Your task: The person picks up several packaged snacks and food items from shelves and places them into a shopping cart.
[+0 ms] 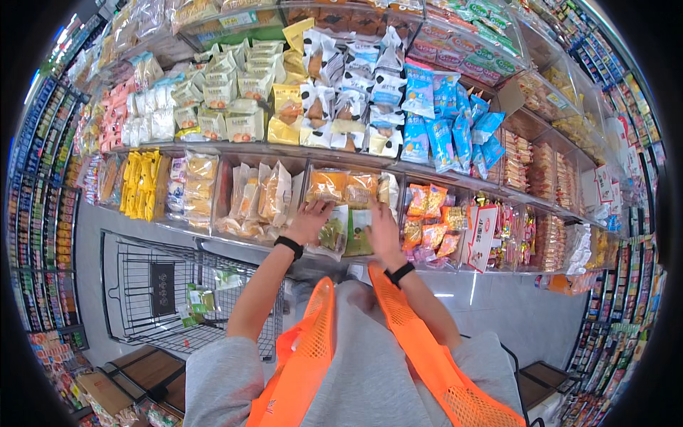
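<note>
Both my hands reach into a clear-walled shelf bin before me. My left hand (311, 220) has its fingers spread at the left side of the bin, over the lower edge of an orange-and-clear bread packet (327, 184). My right hand (382, 227), slightly blurred, extends along the right side with its fingers apart. Between them lie a clear packet with green contents (333, 229) and a green packet (358, 230). A second orange-and-clear packet (361, 187) sits behind, beside a whitish packet (388, 193). Neither hand visibly grips anything.
A wire shopping cart (139, 304) with several green packets (201, 298) stands at my left. Neighbouring bins hold bread packs (275, 192) and orange snack bags (427, 213). A white sign (480, 235) bearing writing leans at the right. Blue bags (443, 133) fill the upper tier.
</note>
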Available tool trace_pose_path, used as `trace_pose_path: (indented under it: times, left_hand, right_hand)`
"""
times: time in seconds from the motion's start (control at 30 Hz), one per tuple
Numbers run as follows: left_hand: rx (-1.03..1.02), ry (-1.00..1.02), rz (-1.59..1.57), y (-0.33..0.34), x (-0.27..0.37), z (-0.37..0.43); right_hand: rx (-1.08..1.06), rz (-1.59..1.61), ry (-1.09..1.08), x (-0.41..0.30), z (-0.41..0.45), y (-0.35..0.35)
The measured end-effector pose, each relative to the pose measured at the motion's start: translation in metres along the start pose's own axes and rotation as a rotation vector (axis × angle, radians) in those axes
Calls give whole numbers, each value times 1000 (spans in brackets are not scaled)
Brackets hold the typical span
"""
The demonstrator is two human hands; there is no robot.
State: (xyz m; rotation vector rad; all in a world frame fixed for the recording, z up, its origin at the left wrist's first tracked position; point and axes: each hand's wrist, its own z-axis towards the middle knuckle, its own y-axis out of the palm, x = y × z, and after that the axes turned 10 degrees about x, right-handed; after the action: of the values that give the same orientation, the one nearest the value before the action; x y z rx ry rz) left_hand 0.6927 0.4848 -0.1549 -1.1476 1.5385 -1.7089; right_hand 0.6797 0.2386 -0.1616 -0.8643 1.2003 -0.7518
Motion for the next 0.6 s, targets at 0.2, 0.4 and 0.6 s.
trace_pose_path:
  times: [0.2, 0.4, 0.6]
  left_hand:
    - [139, 139, -65, -4, 34, -30]
    - [82, 16, -146, 9, 29, -42]
    - [96, -17, -34, 7, 25, -55]
  right_hand:
    - [-27, -103, -305, -13, -45, 6]
    - [-11, -157, -285, 3, -65, 27]
    - [-6, -160, -266, -13, -62, 35]
